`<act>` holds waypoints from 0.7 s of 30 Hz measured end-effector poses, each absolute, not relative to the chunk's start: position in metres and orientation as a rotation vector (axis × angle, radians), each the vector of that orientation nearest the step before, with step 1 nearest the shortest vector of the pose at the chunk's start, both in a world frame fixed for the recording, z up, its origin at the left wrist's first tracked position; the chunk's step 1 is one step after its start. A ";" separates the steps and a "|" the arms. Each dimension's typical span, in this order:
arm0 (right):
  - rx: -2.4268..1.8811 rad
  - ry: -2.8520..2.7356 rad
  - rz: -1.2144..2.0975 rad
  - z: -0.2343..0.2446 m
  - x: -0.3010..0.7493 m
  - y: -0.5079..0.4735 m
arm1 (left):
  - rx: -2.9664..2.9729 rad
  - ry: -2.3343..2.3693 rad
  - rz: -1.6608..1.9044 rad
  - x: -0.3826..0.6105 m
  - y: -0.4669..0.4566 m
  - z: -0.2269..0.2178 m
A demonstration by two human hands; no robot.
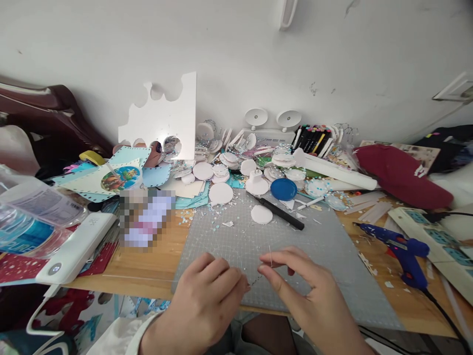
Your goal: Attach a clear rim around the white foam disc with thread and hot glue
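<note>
Over the grey gridded cutting mat [332, 236], my right hand [303, 288] pinches a thin metal needle [271, 252], my left hand [210, 296] pinches fine thread [256, 280]; I'd hold both steady, close

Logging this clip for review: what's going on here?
A person works at a cluttered craft desk, both hands over a grey mat. The right hand pinches a thin needle upright between thumb and forefinger. The left hand seems to pinch a fine strand that runs towards the needle. Further back lie a black pen, a white disc and a blue lid. A blue glue gun lies to the right, untouched.
</note>
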State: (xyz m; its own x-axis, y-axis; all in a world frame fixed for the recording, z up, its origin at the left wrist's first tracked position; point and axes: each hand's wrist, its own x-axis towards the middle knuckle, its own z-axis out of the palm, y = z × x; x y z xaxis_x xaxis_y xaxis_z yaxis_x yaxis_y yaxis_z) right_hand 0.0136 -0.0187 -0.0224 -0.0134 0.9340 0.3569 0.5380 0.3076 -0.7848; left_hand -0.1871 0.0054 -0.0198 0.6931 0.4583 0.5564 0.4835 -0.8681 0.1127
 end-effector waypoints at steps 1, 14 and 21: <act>-1.339 -1.684 0.589 -0.020 0.014 -0.019 | -2.863 -0.842 -0.942 -0.187 0.006 -0.019; -0.941 -2.007 0.374 -0.023 0.029 -0.031 | -3.562 -1.688 -0.778 -0.206 0.016 0.004; -1.342 -1.393 1.426 -0.023 0.030 -0.029 | -3.377 -1.305 -0.800 -0.211 0.017 0.005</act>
State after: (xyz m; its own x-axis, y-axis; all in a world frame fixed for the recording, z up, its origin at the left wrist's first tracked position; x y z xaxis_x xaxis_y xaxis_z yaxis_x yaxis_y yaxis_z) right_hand 0.0296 -0.0293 -0.0230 -0.1968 0.9627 -0.1858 0.1634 -0.1546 -0.9744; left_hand -0.2108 0.0166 0.0049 0.6858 0.7068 0.1735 0.4752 -0.6154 0.6288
